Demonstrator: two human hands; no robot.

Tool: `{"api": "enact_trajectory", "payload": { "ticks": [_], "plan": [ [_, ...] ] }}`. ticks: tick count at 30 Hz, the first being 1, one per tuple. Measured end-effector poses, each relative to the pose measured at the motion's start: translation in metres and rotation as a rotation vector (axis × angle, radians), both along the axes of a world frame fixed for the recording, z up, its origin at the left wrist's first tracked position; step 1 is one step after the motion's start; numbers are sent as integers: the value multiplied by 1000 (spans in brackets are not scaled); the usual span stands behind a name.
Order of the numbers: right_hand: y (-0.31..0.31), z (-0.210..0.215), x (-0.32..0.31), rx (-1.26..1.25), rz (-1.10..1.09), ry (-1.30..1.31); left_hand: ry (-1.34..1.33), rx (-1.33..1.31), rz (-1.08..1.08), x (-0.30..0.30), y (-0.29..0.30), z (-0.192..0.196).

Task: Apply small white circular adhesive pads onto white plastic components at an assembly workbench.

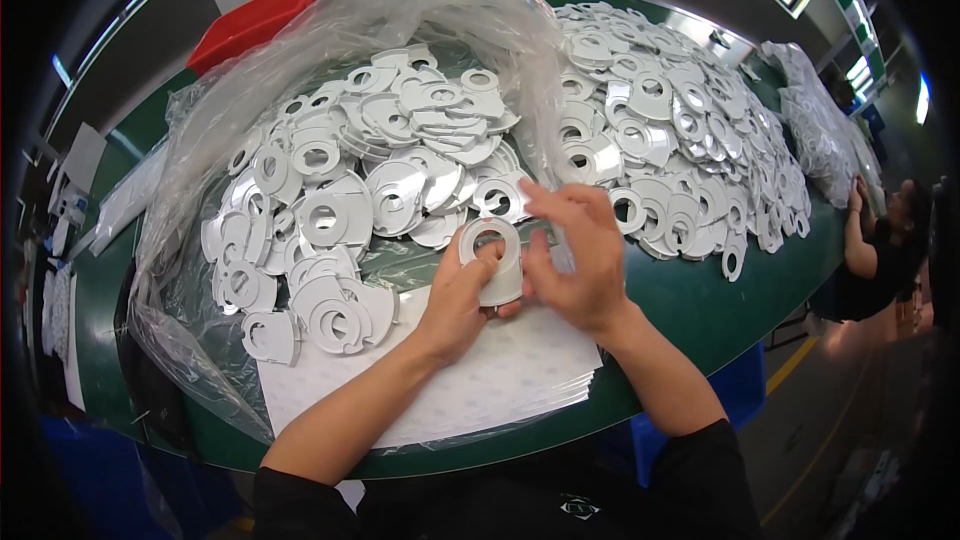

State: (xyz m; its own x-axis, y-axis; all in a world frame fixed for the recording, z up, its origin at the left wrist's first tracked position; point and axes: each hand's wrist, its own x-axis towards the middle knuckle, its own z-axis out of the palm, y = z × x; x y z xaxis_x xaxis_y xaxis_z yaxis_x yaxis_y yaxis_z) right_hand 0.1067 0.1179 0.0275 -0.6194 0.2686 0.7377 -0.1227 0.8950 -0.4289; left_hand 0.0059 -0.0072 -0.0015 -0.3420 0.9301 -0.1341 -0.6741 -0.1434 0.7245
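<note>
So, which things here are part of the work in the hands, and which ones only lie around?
In use:
left hand
right hand
white ring part, held by both hands
sheet stack
parts on open bag

Lying about:
red bin
far parts pile
co-worker

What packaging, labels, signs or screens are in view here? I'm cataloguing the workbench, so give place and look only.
Clear plastic bag: opened on the green table, crumpled, holding a heap of white ring-shaped plastic parts.
Second clear bag: far right end of the table, full of the same white parts.
Red bin: far left edge, rectangular.
Stack of white sheets: under the left hand and right hand, which hold one white part.
Signs or screens: none.
</note>
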Motion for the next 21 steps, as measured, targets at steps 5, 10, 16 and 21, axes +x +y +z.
{"api": "enact_trajectory", "payload": {
  "ticks": [5,10,16,21],
  "plan": [
    [2,3,2,-546,43,-108,39,15,-40,2,1,-1],
    [0,3,3,-1175,227,-294,89,41,-66,3,1,-1],
    [2,6,5,-1098,170,-314,141,53,-147,2,1,0],
    [1,5,6,-978,65,-341,173,-19,-252,1,0,4]
  ]
}}
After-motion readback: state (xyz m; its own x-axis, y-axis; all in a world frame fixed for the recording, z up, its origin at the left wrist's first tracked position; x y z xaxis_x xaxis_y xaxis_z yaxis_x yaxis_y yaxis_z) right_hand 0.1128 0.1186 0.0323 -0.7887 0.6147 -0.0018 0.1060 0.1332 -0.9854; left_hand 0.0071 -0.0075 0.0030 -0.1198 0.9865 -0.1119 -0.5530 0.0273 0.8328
